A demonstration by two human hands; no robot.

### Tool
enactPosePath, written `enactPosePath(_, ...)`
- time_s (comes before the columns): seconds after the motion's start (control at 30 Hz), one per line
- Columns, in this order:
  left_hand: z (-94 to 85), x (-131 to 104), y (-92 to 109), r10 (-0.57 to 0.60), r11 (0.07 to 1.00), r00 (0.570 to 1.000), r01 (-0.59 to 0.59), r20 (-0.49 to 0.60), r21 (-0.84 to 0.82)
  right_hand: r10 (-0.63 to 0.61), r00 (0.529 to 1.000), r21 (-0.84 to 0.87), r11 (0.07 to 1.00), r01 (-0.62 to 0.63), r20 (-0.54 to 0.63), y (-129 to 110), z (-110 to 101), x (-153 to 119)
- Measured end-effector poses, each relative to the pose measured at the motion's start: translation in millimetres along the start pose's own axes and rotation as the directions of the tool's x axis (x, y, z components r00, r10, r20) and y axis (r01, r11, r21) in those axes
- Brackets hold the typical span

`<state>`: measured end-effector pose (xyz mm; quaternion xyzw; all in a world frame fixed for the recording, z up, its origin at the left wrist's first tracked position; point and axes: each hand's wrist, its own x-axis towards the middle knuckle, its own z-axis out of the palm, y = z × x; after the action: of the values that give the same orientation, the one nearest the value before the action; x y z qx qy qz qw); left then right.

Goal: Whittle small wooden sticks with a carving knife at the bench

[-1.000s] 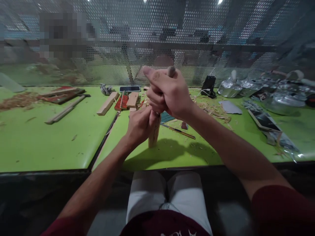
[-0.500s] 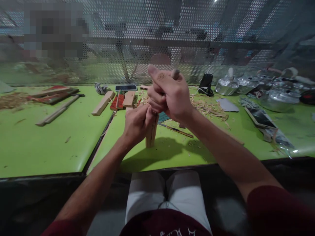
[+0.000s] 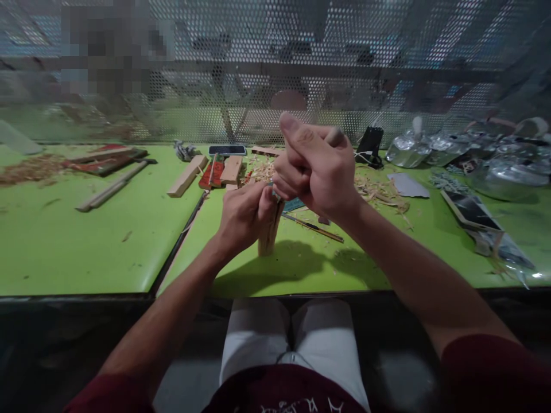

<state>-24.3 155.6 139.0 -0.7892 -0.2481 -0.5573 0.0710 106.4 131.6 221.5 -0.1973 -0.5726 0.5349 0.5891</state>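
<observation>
My left hand (image 3: 245,215) is closed around the upper part of a wooden block (image 3: 267,238), which stands upright on the green tabletop with dark lines down its side. Above it and to the right, my right hand (image 3: 321,169) is wrapped around a slim tool with a rounded grey handle end (image 3: 334,136) poking out past the knuckles. Most of this tool is hidden in the fist, so its kind cannot be made out. My right fingers are close to my left thumb, over the block's top. A thin yellow-and-black stick-like tool (image 3: 316,228) lies behind the block.
Wood shavings (image 3: 374,192) are scattered over the green table (image 3: 107,246). Further back lie wood pieces (image 3: 187,176), a phone (image 3: 227,150) and a hammer-like tool (image 3: 114,186). To the right are another phone (image 3: 471,211) and shiny foil-like containers (image 3: 508,169). A perforated metal screen (image 3: 258,86) stands behind.
My right fist has moved right, a little away from my left hand. My left hand still holds the block upright in the same place. The whole view has shifted slightly.
</observation>
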Motion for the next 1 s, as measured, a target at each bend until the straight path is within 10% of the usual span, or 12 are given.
enactPosePath(0.57,1.0,-4.3,-10.5,-0.102,0.995,0.99,0.101,-0.101,-0.02,0.171,0.979,-0.122,0.98,-0.158,0.109,1.0,23.4,28.8)
enactPosePath(1.0,6.2,-3.9,-10.5,-0.183,0.982,0.977,0.177,-0.105,-0.069,0.022,0.995,-0.05,0.999,-0.017,0.098,13.6,15.9,27.1)
